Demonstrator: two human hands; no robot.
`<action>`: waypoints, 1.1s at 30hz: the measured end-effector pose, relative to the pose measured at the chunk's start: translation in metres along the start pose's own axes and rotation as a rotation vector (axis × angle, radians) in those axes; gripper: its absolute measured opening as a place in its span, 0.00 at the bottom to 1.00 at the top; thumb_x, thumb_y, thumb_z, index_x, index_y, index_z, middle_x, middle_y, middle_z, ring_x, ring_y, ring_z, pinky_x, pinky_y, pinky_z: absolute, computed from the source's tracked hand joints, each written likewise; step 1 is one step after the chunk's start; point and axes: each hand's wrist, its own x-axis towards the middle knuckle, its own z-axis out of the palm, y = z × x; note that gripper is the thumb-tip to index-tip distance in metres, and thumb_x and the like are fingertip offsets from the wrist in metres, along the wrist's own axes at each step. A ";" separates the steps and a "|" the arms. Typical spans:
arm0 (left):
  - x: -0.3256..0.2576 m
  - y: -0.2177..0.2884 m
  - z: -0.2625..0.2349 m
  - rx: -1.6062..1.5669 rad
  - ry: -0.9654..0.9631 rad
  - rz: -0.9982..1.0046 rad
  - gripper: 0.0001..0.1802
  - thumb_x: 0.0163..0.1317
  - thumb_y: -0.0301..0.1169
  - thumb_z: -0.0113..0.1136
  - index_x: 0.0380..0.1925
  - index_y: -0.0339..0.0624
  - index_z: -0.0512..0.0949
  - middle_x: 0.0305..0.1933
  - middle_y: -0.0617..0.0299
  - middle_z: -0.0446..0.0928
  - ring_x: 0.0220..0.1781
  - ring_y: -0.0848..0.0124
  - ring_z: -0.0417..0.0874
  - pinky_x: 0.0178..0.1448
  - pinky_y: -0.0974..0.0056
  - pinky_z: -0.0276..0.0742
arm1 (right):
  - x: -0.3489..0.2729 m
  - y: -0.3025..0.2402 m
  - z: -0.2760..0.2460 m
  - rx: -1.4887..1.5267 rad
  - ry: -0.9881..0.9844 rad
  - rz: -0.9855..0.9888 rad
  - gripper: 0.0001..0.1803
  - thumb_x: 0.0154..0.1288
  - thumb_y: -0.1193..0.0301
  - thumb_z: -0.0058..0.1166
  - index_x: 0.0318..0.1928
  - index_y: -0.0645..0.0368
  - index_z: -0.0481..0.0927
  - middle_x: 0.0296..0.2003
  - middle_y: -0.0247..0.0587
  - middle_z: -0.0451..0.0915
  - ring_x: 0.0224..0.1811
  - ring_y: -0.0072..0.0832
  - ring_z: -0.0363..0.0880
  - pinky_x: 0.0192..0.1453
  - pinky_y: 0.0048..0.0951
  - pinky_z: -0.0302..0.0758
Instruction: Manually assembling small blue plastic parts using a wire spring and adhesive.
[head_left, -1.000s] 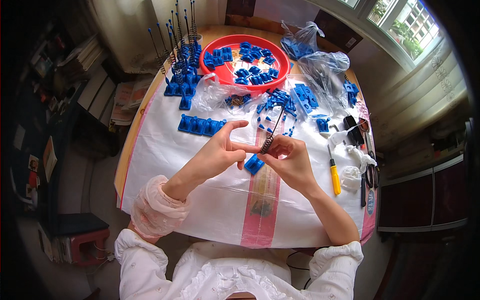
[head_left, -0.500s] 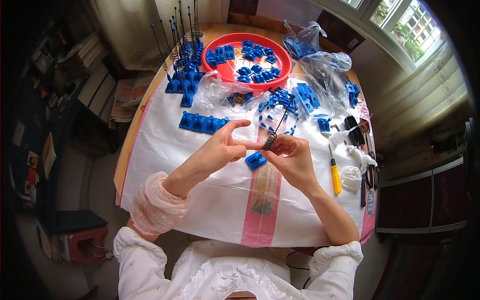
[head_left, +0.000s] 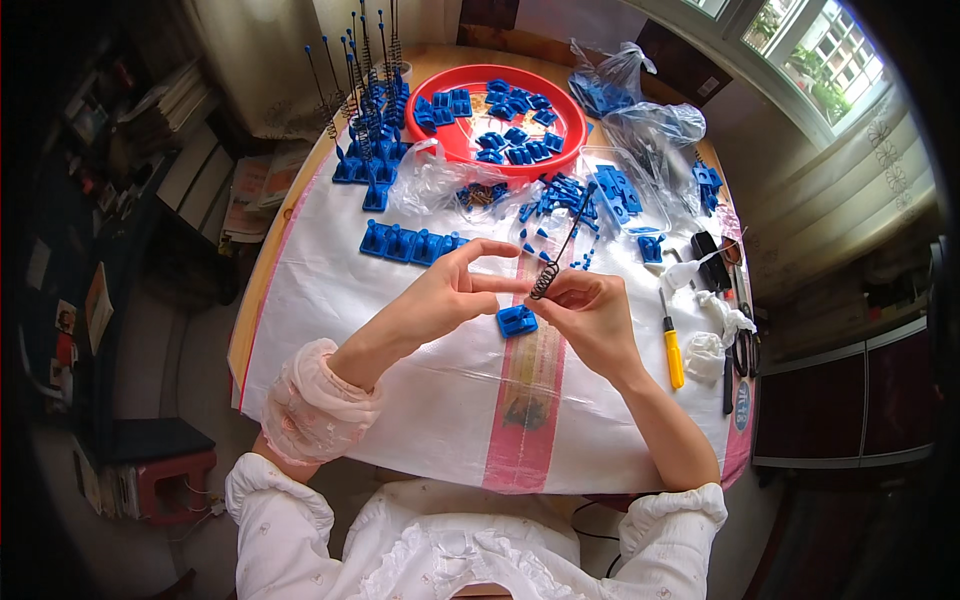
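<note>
Fingers of the right hand (head_left: 590, 318) are pinching a coiled spring rod (head_left: 558, 250), apparently slanting up-right, while the left hand (head_left: 450, 295) is touching its coil.

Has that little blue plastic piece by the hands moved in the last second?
Cannot tell for sure: the blue piece lies under the hands as before, just left of the pink stripe; the small shift looks like head movement.

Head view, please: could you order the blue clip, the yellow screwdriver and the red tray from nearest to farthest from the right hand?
1. Blue clip: on the sheet just left of the right hand, almost touching it.
2. Yellow screwdriver: on the sheet to the hand's right, clearly apart.
3. Red tray: at the table's far end, well beyond the hand.
</note>
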 end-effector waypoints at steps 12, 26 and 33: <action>-0.007 -0.031 0.017 0.909 0.190 0.257 0.31 0.52 0.33 0.82 0.56 0.43 0.80 0.49 0.56 0.78 0.43 0.65 0.81 0.49 0.62 0.81 | 0.000 -0.003 -0.006 -0.031 -0.019 0.027 0.05 0.63 0.79 0.70 0.37 0.69 0.90 0.31 0.41 0.90 0.34 0.19 0.87 0.39 0.21 0.83; 0.005 -0.049 0.013 0.918 0.228 0.284 0.18 0.56 0.35 0.78 0.44 0.42 0.85 0.42 0.57 0.80 0.41 0.63 0.82 0.48 0.59 0.80 | 0.004 0.006 -0.010 -0.091 -0.005 -0.002 0.06 0.64 0.77 0.70 0.36 0.71 0.88 0.29 0.40 0.88 0.32 0.18 0.86 0.38 0.21 0.81; 0.007 -0.056 0.013 0.969 0.289 0.298 0.17 0.56 0.40 0.79 0.44 0.50 0.87 0.39 0.62 0.81 0.35 0.67 0.80 0.43 0.62 0.78 | 0.005 0.003 -0.008 -0.160 -0.006 -0.045 0.07 0.64 0.76 0.71 0.36 0.70 0.88 0.29 0.39 0.88 0.32 0.18 0.86 0.38 0.21 0.81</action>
